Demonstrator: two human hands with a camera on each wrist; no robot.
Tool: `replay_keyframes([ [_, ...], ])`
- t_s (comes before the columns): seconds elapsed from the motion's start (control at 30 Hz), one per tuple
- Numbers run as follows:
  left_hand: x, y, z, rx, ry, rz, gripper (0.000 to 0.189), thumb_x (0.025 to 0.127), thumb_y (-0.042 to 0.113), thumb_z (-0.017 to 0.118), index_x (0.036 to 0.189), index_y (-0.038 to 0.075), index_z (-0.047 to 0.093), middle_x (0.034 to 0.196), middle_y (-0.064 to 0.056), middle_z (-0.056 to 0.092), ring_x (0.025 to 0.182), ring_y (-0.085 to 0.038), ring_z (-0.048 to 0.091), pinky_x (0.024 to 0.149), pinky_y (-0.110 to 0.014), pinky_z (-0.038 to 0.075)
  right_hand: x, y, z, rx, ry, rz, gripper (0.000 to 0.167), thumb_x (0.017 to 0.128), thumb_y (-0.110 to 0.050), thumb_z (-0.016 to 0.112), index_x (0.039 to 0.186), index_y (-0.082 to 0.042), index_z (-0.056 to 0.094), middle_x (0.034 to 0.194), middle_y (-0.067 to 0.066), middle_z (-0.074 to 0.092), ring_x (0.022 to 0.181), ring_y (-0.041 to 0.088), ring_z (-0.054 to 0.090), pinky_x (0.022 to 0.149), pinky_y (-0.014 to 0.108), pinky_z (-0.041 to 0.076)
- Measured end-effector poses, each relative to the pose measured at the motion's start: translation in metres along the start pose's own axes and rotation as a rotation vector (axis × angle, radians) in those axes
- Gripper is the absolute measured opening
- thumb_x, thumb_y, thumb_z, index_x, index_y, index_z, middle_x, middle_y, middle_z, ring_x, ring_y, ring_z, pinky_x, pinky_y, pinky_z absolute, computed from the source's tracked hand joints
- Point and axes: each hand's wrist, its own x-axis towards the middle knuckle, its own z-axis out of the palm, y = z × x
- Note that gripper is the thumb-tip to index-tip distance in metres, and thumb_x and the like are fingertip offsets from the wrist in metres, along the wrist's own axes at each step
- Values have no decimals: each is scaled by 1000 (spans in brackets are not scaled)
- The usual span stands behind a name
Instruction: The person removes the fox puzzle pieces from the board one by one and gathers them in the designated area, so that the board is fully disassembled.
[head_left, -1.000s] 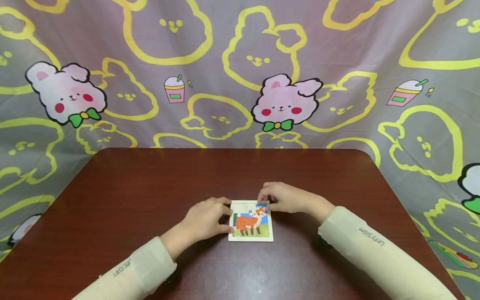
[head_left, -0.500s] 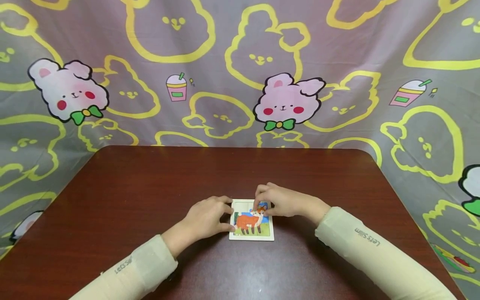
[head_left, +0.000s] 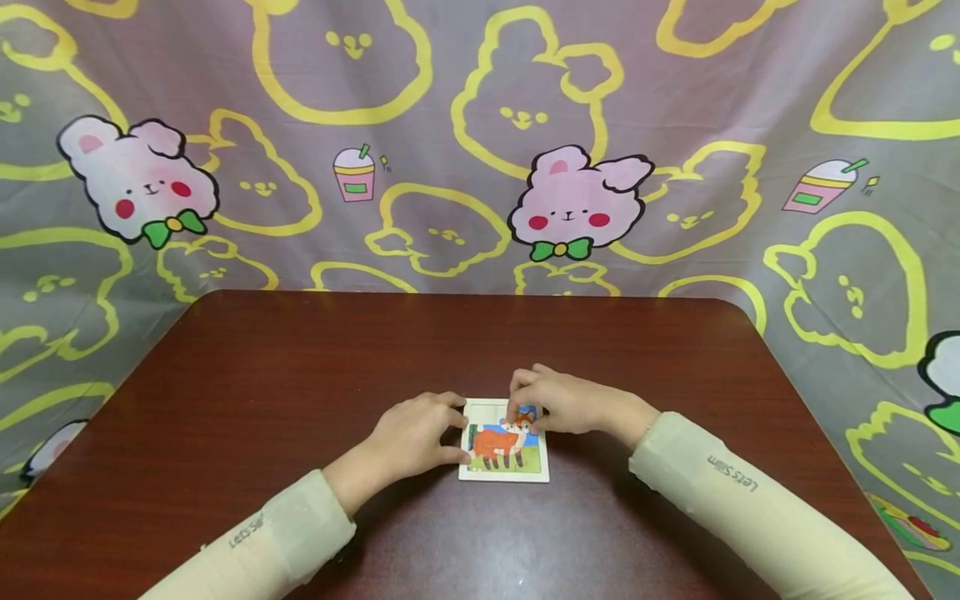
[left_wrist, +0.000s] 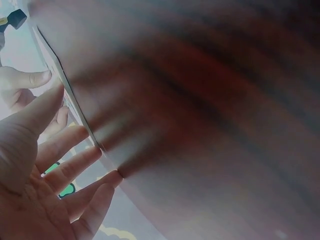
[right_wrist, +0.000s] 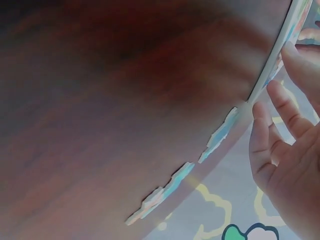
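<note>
In the head view, a small jigsaw puzzle with a fox picture lies flat in a white tray (head_left: 504, 477) on the table. My right hand (head_left: 573, 402) is over the tray's upper right corner, and its thumb and fingertips pinch a puzzle piece (head_left: 527, 414) around the fox's head. The fingertips partly cover that piece. My left hand (head_left: 416, 433) rests against the tray's left edge, with its thumb on the lower left and its fingers spread toward the upper left corner. A pale bare part of the tray shows at the upper left.
Several loose puzzle pieces (right_wrist: 167, 190) lie on the table beyond my right hand in the right wrist view; the hand hides them in the head view. The brown table (head_left: 337, 350) ends at a patterned curtain (head_left: 442, 108) behind and at both sides.
My right hand has shifted slightly left and down, from the tray's upper right edge onto the fox's head piece. It has barely moved in the last half second. My left hand stays at the tray.
</note>
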Motion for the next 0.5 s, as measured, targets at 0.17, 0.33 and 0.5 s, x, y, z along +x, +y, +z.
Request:
replay_keyframes([
  [0.17,0,1,0,-9,-6,-1,43,77,44,83,109,16,77,133,-7,64,118,-28,63,90,-47,54,1,-1,0,22,-16,7,23,87,-10,75,97,-29,67,110,-9,55,102,16,45,83,32,46],
  [0.33,0,1,-1,-1,-7,-5,43,77,44,83,109,16,77,133,-6,64,118,-28,63,90,-47,54,1,0,1,54,-7,0,24,87,-6,75,96,-26,65,108,-8,54,103,17,45,87,34,43],
  [0.5,0,1,-1,1,-8,-5,43,77,44,83,109,16,77,133,-6,64,118,-28,63,88,-46,55,1,-1,1,102,8,11,20,89,-6,72,96,-24,67,106,-6,54,102,17,45,86,33,43],
])
